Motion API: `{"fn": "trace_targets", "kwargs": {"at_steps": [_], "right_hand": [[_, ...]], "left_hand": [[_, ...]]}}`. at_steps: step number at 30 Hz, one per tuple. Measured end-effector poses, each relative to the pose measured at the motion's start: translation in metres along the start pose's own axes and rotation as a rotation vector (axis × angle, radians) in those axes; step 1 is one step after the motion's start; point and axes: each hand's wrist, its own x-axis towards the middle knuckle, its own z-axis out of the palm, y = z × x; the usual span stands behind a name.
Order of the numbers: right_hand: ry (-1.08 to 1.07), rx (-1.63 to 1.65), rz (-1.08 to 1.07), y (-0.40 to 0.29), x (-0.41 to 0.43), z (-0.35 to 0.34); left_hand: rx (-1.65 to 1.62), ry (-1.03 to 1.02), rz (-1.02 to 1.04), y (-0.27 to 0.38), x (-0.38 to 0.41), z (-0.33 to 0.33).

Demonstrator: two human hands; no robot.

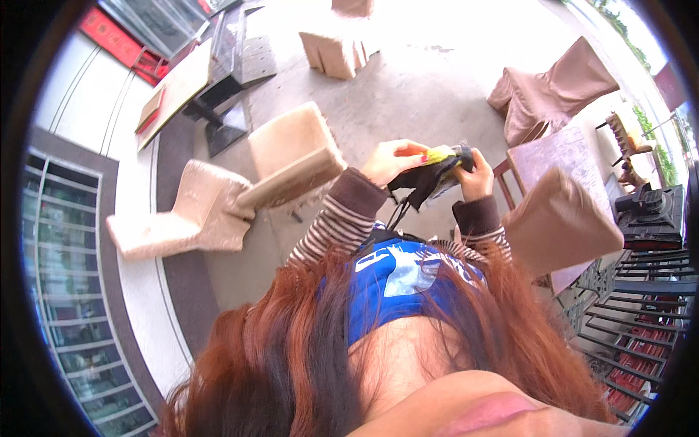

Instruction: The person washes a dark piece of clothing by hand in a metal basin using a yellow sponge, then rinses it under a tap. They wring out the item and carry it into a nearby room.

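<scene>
In front of my waist, my left hand (394, 160) pinches the bright yellow part of a black cloth item (418, 183). My right hand (476, 173) grips the other end, at a dark band. Loose black fabric and thin dark cords hang beneath, reaching down towards my blue printed top (377, 284). What kind of article it is cannot be made out. Both striped sleeves have brown cuffs, and the hands are a short way apart.
Beige covered chairs (286, 131) stand at left and far ahead. On the right are a brown covered chair (562, 218), a worn tabletop (562, 158) and another covered chair (551, 90). A table (180, 93) lines the left wall; dark metal racks (639, 306) fill the lower right.
</scene>
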Motion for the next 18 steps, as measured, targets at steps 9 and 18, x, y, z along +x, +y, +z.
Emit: {"fn": "trace_targets", "kwargs": {"at_steps": [9,18], "right_hand": [[0.572,-0.072,0.171,0.154,0.194,-0.062],[0.887,-0.349,0.254,0.193,0.361,-0.096]], "left_hand": [[0.076,-0.015,0.988,0.179,0.217,-0.139],[0.16,-0.894,1.337,0.292,0.455,-0.188]]}}
